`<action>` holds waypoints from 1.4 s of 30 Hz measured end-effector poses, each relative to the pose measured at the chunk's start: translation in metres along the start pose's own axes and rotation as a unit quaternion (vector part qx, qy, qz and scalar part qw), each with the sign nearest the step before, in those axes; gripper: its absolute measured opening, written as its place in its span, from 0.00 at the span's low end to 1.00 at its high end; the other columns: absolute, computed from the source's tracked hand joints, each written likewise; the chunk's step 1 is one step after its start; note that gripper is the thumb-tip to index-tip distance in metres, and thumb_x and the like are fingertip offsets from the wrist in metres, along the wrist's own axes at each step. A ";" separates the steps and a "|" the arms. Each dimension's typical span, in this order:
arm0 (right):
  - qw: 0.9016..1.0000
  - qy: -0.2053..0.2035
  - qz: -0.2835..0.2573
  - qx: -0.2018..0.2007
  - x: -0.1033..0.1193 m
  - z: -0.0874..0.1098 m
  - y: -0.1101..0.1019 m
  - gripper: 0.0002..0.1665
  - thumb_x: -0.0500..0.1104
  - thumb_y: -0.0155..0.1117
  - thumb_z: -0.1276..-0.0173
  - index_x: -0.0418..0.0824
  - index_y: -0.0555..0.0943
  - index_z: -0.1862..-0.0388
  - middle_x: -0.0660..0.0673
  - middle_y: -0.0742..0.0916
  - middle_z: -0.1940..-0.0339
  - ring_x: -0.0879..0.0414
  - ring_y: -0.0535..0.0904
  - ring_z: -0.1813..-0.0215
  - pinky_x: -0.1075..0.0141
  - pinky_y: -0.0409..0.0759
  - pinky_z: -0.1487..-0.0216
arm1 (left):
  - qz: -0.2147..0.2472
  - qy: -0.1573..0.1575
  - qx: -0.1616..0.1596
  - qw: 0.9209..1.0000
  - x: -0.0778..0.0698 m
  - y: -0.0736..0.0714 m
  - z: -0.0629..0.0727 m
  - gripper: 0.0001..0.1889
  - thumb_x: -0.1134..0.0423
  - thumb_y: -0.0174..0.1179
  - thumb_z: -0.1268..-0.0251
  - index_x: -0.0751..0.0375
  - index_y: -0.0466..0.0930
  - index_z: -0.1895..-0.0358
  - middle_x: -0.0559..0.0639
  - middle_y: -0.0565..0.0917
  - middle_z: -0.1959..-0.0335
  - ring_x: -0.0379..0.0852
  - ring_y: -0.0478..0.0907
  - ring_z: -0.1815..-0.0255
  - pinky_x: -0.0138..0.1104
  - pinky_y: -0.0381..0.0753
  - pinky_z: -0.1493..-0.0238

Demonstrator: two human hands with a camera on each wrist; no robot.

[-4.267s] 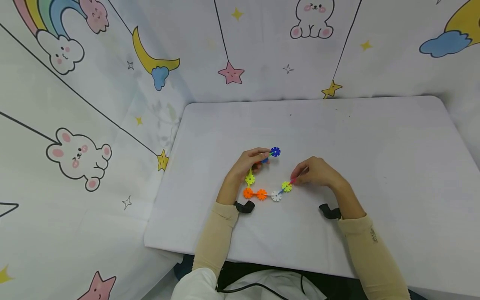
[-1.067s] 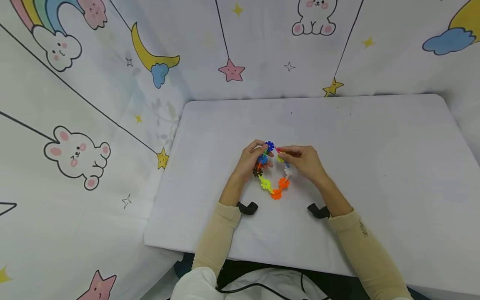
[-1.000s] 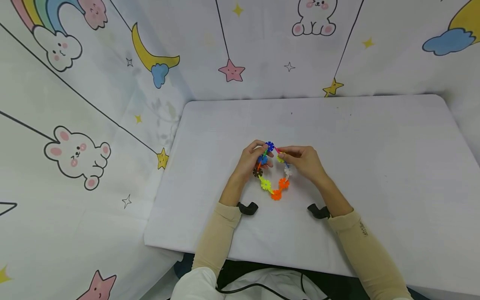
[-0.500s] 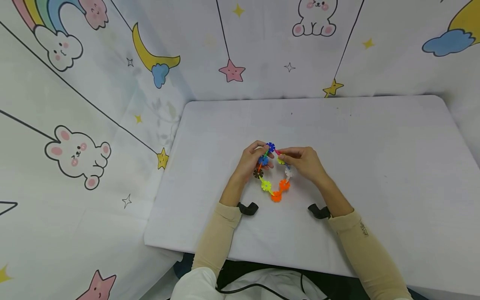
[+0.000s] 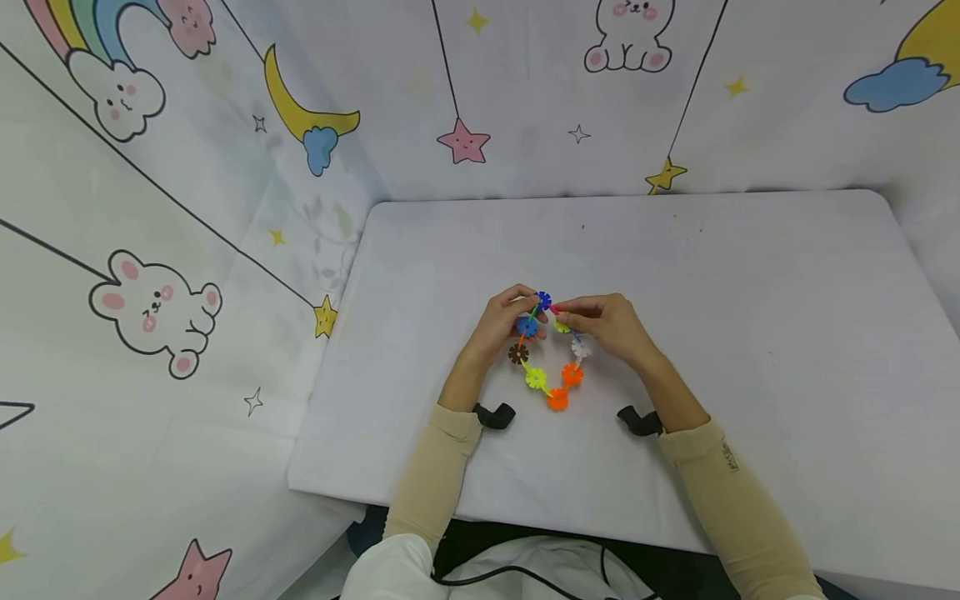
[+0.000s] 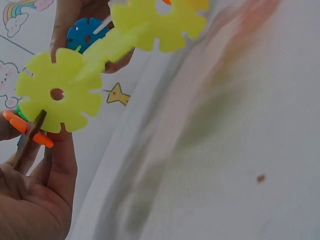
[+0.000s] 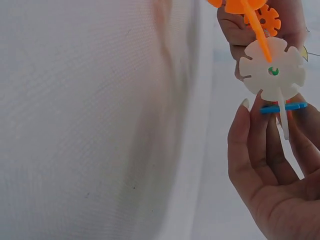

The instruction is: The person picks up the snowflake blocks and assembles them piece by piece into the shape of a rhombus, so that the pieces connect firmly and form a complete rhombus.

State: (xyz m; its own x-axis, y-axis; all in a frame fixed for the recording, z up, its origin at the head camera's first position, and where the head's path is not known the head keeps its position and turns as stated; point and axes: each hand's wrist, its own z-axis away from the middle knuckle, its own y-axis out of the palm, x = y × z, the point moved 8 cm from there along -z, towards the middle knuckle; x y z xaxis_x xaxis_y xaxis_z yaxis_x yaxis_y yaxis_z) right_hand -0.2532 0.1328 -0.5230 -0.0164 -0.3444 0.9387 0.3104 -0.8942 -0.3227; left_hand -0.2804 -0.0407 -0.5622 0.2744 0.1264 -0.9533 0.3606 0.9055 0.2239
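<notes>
A chain of colourful notched snowflake discs [image 5: 557,400] hangs in a ring shape between both hands, over the middle of the table. My left hand [image 5: 495,327] grips its left side, close to the dark blue disc [image 5: 544,301] and the lighter blue one [image 5: 528,327]. With thumb and fingers, my right hand [image 5: 611,327] pinches the pink disc [image 5: 554,310] and the yellow one at the upper right. Pink and dark blue discs meet edge to edge at the top. A yellow disc [image 6: 59,92] covers part of the left fingers in the left wrist view; a white disc [image 7: 272,70] fronts the right fingertips.
The white-covered table [image 5: 750,333] spreads around the hands, with a patterned cloth wall [image 5: 525,100] behind and on the left. Black straps [image 5: 495,417] sit at the wrists. A black cable [image 5: 517,570] crosses the person's lap.
The chain was an open curve with its ends apart; the right hand has since brought the pink end up to the dark blue disc. Lately the ring has shifted slightly toward the person.
</notes>
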 end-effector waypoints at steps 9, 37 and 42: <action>0.999 0.001 -0.031 0.008 -0.003 -0.001 -0.002 0.17 0.48 0.73 0.28 0.40 0.90 0.46 0.43 0.92 0.52 0.53 0.90 0.53 0.68 0.86 0.52 | 0.002 0.004 -0.001 1.000 0.000 0.001 -0.002 0.11 0.59 0.57 0.20 0.66 0.80 0.53 0.58 0.87 0.67 0.50 0.88 0.72 0.37 0.87 0.66; 0.999 0.007 -0.041 0.003 -0.011 -0.004 -0.003 0.15 0.49 0.79 0.34 0.42 0.93 0.54 0.44 0.93 0.58 0.49 0.87 0.60 0.64 0.84 0.59 | -0.027 0.012 -0.009 1.000 0.001 0.006 0.001 0.09 0.65 0.57 0.21 0.69 0.81 0.56 0.61 0.88 0.67 0.62 0.85 0.67 0.36 0.86 0.63; 0.999 0.006 -0.053 -0.003 -0.011 -0.004 -0.004 0.15 0.47 0.78 0.33 0.40 0.92 0.53 0.43 0.93 0.58 0.49 0.88 0.61 0.64 0.86 0.59 | -0.019 0.014 -0.013 1.000 0.000 0.006 0.001 0.09 0.63 0.58 0.21 0.67 0.82 0.56 0.64 0.88 0.66 0.59 0.86 0.68 0.35 0.86 0.66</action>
State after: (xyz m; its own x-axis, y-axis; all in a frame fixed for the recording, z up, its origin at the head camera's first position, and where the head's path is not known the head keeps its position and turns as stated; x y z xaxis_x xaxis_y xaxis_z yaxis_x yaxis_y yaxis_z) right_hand -0.2586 0.1395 -0.5327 -0.0605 -0.2507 0.9662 0.3008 -0.9275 -0.2219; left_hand -0.2777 -0.0356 -0.5605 0.2352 0.1036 -0.9664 0.3476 0.9196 0.1831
